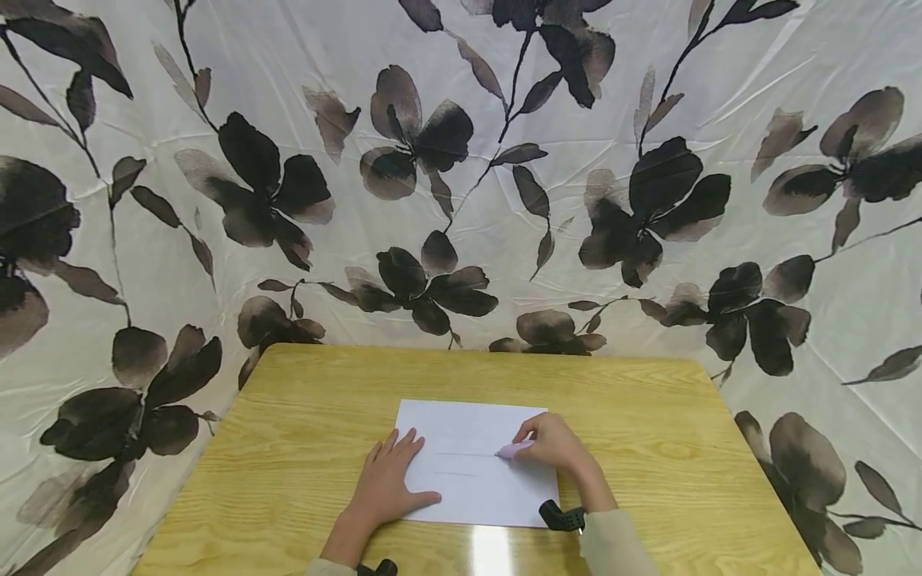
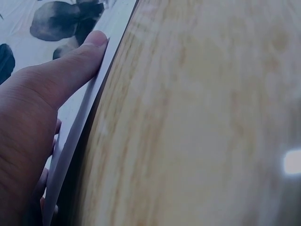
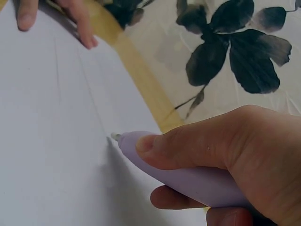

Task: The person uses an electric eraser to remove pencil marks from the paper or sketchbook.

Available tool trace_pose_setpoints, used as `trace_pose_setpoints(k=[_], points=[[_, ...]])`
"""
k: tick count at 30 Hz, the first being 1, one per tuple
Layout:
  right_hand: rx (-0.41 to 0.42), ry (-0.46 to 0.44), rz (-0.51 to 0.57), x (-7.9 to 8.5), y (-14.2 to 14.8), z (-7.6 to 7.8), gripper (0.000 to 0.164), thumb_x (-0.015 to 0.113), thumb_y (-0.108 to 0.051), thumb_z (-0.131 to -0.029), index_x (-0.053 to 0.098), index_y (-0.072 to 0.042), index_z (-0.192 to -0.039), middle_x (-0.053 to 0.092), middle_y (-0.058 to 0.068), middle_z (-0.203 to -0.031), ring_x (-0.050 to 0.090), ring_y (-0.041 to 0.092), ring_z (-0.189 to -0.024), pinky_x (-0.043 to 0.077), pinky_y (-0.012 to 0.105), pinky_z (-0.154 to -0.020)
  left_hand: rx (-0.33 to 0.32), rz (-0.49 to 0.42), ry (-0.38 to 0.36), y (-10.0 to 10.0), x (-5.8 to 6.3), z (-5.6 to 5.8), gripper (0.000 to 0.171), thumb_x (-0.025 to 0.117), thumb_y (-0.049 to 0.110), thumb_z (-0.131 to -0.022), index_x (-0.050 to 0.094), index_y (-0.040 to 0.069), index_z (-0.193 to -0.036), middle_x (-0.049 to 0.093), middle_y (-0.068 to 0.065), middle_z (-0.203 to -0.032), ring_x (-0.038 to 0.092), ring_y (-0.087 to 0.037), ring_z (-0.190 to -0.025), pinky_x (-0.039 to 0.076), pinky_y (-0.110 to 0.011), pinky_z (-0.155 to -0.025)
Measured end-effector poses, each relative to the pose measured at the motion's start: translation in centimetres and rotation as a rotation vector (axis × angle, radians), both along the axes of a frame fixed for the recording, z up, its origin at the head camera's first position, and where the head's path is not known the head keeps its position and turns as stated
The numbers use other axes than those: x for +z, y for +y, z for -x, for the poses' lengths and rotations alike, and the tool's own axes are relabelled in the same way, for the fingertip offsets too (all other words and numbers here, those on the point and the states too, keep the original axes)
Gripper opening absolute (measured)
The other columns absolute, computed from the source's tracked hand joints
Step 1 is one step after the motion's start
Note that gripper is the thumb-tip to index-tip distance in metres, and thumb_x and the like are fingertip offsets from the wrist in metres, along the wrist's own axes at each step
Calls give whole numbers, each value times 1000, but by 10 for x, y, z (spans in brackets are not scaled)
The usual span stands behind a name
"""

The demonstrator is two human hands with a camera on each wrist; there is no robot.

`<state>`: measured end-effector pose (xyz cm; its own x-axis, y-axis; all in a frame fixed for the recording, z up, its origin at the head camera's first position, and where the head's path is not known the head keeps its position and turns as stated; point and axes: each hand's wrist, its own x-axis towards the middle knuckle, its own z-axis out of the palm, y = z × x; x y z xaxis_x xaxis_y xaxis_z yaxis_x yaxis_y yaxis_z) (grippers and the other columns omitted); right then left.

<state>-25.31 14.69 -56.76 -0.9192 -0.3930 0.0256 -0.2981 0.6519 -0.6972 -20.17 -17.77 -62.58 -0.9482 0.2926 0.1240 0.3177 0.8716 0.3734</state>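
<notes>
A white sheet of paper [image 1: 468,500] lies on the table and carries two thin, roughly parallel lines. My right hand [image 1: 558,444] pinches a chunky lilac pen-shaped tool [image 3: 188,181] between thumb and fingers. Its small pale tip points left and meets the right end of the upper line [image 1: 461,454]. The lower line [image 1: 457,474] is shorter and fainter. Spread flat, my left hand [image 1: 389,484] rests on the left part of the sheet, thumb out toward the near edge. In the left wrist view the thumb [image 2: 77,66] lies along the paper's edge.
The yellow wood-grain table [image 1: 288,448] extends around the sheet, with a bright reflection near its front edge. Behind and beside it hangs a white cloth [image 1: 504,224] with dark flowers. A black wrist camera [image 1: 562,517] sits on the right wrist, close over the paper's lower right corner.
</notes>
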Motion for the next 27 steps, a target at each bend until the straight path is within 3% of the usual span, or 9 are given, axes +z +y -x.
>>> trace_pose_setpoints(k=[9, 16, 22, 27], points=[[-22, -36, 14, -9, 5, 2, 14, 87, -20, -69, 74, -17, -72, 62, -7, -68, 48, 11, -61, 42, 26, -50, -3, -11, 18, 0, 2, -1, 101, 66, 77, -68, 50, 11, -143, 39, -8, -152, 23, -36, -143, 17, -59, -112], [4, -23, 42, -5, 0, 3, 14, 87, -16, -68, 74, -17, -73, 63, -7, -71, 49, 10, -64, 42, 26, -53, -3, -27, 0, 2, 0, -2, 102, 65, 78, -67, 50, 12, -143, 38, -7, -152, 22, -36, -143, 16, -60, -112], [-24, -50, 5, -4, 1, -1, 15, 88, -19, -68, 74, -17, -72, 61, -7, -69, 48, 11, -63, 42, 25, -52, 0, -19, 2, 0, 1, 0, 102, 64, 79, -67, 49, 13, -144, 37, -6, -153, 21, -35, -144, 16, -59, -112], [1, 2, 12, 0, -2, 1, 14, 87, -19, -69, 75, -16, -73, 62, -7, -68, 48, 10, -62, 41, 26, -52, 0, -20, -13, 0, -1, 1, 102, 64, 79, -67, 48, 14, -144, 36, -6, -153, 20, -34, -144, 15, -59, -112]])
